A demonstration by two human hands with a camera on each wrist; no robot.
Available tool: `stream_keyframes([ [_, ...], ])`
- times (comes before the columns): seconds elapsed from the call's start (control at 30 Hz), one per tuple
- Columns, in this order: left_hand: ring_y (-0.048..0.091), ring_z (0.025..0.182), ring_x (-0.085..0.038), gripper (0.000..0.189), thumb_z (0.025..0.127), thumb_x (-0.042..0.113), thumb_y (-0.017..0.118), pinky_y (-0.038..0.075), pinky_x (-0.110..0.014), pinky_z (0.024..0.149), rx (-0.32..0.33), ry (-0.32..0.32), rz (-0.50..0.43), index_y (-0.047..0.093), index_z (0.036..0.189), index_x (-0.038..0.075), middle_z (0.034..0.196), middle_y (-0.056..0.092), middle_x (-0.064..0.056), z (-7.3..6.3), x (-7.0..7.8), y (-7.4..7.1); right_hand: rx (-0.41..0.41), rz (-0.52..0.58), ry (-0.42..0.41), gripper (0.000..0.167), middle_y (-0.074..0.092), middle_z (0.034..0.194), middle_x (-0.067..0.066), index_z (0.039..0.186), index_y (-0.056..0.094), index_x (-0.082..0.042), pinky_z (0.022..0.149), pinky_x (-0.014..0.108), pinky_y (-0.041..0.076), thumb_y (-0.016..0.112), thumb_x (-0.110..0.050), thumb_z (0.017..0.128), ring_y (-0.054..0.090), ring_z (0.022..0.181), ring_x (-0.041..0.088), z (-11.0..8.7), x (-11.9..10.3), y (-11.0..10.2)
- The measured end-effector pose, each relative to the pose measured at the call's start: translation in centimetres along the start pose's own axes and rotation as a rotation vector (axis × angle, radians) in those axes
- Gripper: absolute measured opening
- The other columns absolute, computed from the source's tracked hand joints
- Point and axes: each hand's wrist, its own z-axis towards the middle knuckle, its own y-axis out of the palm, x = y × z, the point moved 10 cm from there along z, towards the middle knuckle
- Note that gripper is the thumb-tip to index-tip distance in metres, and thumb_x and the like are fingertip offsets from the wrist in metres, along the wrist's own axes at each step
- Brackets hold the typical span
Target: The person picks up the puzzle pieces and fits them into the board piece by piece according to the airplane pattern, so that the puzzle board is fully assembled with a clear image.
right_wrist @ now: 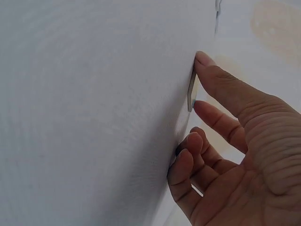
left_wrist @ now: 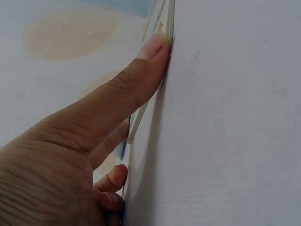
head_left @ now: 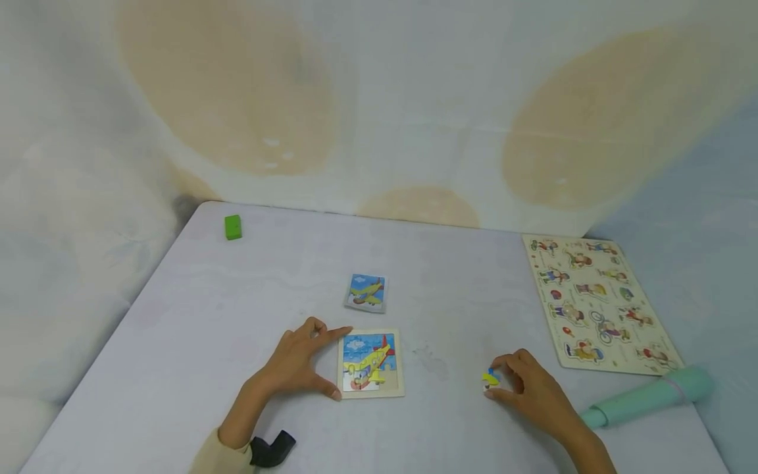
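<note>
A square jigsaw puzzle board (head_left: 401,368) with a yellow airplane picture lies on the table, its lower right part bare. My left hand (head_left: 299,362) holds it by the left side, index finger at the upper corner and thumb (left_wrist: 153,54) at the lower one. To the right, my right hand (head_left: 530,388) pinches a small puzzle piece (head_left: 490,379) between thumb and index finger. In the right wrist view the piece (right_wrist: 192,89) is tilted, edge-on, close to the tabletop. Beyond the board lies a small card (head_left: 366,293) with the same airplane picture.
A large pegged picture board (head_left: 598,306) lies at the right. Near it is a mint-green tube-like object (head_left: 648,397). A green block (head_left: 233,227) sits at the far left, and a black bent object (head_left: 273,449) is beside the left sleeve. Fabric walls stand behind the table (head_left: 284,263).
</note>
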Motion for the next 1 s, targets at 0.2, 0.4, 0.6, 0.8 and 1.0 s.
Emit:
stream_keyframes([
  [0.2,0.039,0.089,-0.013,0.106,0.049,0.063,0.09,0.029,-0.031,0.073,-0.01,-0.011,0.008,0.053,0.144,0.035,0.108,0.041,0.003,0.1,0.3,-0.2,0.019,0.006,-0.022,0.036,0.044,0.085,-0.004,0.106,0.068,-0.019,0.057,0.022,0.035,0.085,-0.027,0.075,0.037,0.065,0.004,-0.1,-0.2,-0.3],
  [0.4,0.04,0.091,-0.014,0.108,0.047,0.062,0.092,0.031,-0.032,0.075,-0.026,-0.027,0.032,0.053,0.143,0.034,0.107,0.042,0.003,0.0,0.5,-0.1,0.055,-0.026,-0.083,0.033,0.045,0.087,-0.007,0.102,0.071,-0.018,0.057,0.022,0.035,0.086,-0.029,0.074,0.036,0.066,0.001,-0.3,-0.8,-0.2],
  [0.6,0.041,0.091,-0.014,0.108,0.047,0.062,0.092,0.032,-0.033,0.077,-0.036,-0.026,0.054,0.054,0.143,0.032,0.107,0.044,0.003,0.0,0.6,0.1,0.07,-0.079,-0.089,0.032,0.044,0.088,-0.009,0.1,0.072,-0.016,0.057,0.021,0.034,0.086,-0.031,0.075,0.036,0.067,-0.001,-0.5,-1.3,0.0],
  [0.8,0.041,0.091,-0.014,0.107,0.047,0.061,0.092,0.032,-0.032,0.076,-0.034,-0.022,0.06,0.054,0.143,0.031,0.106,0.044,0.003,-0.1,0.7,0.1,0.081,-0.108,-0.087,0.035,0.045,0.089,-0.01,0.101,0.074,-0.015,0.056,0.02,0.034,0.086,-0.032,0.074,0.035,0.067,-0.001,-0.5,-1.9,0.1],
  [1.0,0.041,0.091,-0.013,0.106,0.048,0.062,0.091,0.032,-0.032,0.076,-0.031,-0.017,0.064,0.054,0.143,0.032,0.105,0.044,0.004,0.0,0.8,0.0,0.089,-0.114,-0.15,0.035,0.046,0.088,-0.012,0.101,0.074,-0.017,0.055,0.019,0.036,0.088,-0.031,0.072,0.037,0.066,-0.002,-0.6,-4.9,0.3],
])
